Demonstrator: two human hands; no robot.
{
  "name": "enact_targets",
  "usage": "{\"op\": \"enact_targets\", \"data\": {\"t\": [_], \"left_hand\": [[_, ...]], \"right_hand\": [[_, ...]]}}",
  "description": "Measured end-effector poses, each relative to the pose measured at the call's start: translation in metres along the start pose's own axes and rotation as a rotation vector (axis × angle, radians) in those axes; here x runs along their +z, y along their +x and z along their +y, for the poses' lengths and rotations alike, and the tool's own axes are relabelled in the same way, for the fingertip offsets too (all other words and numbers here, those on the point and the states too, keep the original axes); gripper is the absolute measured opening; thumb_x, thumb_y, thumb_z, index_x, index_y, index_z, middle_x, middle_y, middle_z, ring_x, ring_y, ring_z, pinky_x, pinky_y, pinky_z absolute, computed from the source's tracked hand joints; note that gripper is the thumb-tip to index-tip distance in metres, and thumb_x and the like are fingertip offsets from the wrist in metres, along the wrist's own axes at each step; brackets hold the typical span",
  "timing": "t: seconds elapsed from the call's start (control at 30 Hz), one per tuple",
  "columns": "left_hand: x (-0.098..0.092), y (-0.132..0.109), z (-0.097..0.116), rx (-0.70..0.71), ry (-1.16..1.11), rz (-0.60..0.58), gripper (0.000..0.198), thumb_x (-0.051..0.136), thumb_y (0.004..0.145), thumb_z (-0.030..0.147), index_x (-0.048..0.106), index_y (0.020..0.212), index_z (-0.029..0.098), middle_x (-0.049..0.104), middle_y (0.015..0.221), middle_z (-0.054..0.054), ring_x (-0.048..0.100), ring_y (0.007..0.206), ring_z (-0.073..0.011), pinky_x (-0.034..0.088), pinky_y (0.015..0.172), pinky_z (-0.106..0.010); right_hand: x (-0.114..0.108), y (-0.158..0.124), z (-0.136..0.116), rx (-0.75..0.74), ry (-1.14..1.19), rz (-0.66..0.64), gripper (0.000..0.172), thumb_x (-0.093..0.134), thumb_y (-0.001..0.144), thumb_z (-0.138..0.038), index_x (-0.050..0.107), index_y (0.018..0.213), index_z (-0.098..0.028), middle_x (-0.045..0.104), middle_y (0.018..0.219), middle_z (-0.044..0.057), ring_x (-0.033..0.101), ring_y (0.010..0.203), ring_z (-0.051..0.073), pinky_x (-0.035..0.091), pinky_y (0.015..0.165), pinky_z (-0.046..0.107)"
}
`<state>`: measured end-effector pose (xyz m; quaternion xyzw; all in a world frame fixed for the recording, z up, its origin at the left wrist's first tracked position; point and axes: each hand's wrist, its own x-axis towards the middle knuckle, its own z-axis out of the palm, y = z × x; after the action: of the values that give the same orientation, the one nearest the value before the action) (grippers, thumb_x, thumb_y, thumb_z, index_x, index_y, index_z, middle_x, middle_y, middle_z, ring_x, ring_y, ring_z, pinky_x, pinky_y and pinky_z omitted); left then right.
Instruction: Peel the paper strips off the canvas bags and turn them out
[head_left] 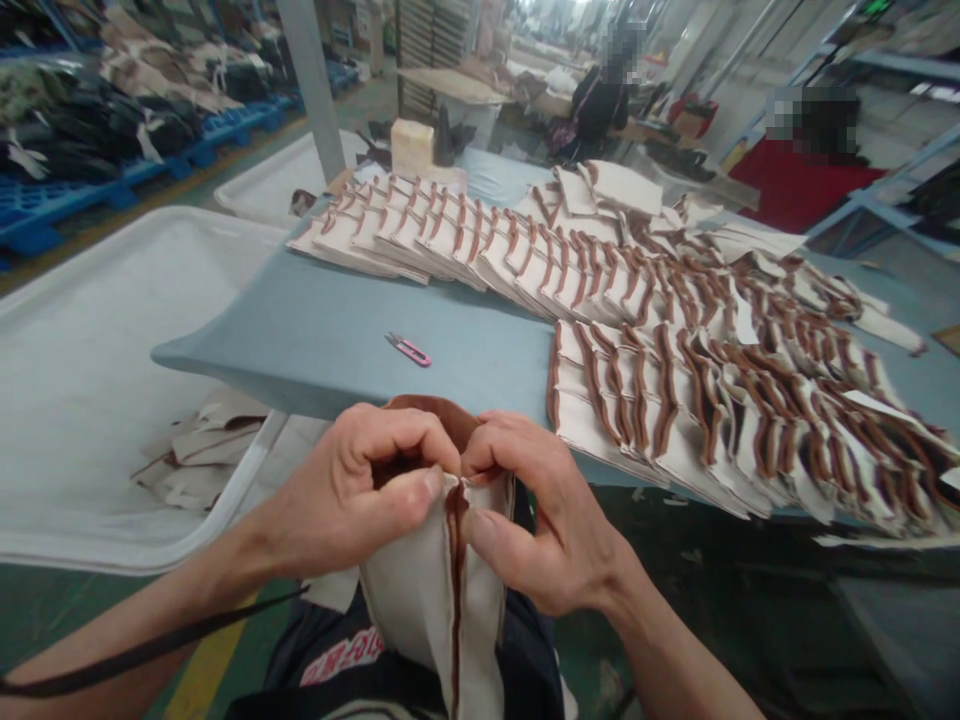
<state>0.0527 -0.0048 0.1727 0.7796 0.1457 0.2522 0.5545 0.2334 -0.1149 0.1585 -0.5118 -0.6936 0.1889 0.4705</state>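
Note:
Between my hands hangs a cream fabric piece (409, 600) with a brown seam running down its middle and a brown inner side at the top. My left hand (375, 485) pinches its upper edge just left of the seam. On the other side of the seam, my right hand (536, 510) grips the same edge between thumb and fingers. The fingertips of both hands nearly meet at the seam's top. A pink thread snipper (409, 350) lies on the blue-covered table (322, 330) beyond my hands.
Overlapping rows of cream-and-brown fabric pieces (525, 260) cover much of the table's far and right side. A white bin (112, 290) holding some pieces stands at left. Blue pallets (127, 195) carry dark bundles. A person (600, 105) is in the background.

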Motion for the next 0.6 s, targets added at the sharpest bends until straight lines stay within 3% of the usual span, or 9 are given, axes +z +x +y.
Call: {"op": "enact_targets", "data": {"t": [0.33,0.47,0.6], "left_hand": [[-0.005,0.001,0.003,-0.007,-0.054,-0.035,0.019,0.059,0.087,0.017,0.071,0.072,0.016,0.059,0.066,0.008,0.048,0.056,-0.0053,0.035,0.05,-0.013],[-0.011,0.002,0.004,-0.1,-0.105,-0.151,0.017,0.066,0.087,0.022,0.069,0.072,0.016,0.062,0.069,0.006,0.054,0.059,-0.0074,0.041,0.053,-0.014],[-0.018,0.003,-0.001,-0.116,-0.099,-0.238,0.016,0.072,0.091,0.022,0.07,0.076,0.016,0.063,0.07,0.005,0.054,0.061,-0.0084,0.042,0.055,-0.014]], "right_hand": [[0.003,0.002,-0.006,0.072,-0.069,0.058,0.013,0.059,0.085,-0.019,0.055,0.074,-0.024,0.062,0.068,-0.004,0.058,0.065,0.016,0.047,0.07,0.031],[0.004,0.001,-0.004,0.119,-0.039,0.033,0.015,0.063,0.084,-0.019,0.056,0.072,-0.023,0.061,0.068,-0.004,0.055,0.064,0.014,0.044,0.068,0.029],[0.002,-0.001,0.002,0.122,0.072,-0.062,0.018,0.068,0.094,-0.021,0.06,0.077,-0.022,0.065,0.074,-0.003,0.057,0.068,0.013,0.046,0.071,0.028]]}}
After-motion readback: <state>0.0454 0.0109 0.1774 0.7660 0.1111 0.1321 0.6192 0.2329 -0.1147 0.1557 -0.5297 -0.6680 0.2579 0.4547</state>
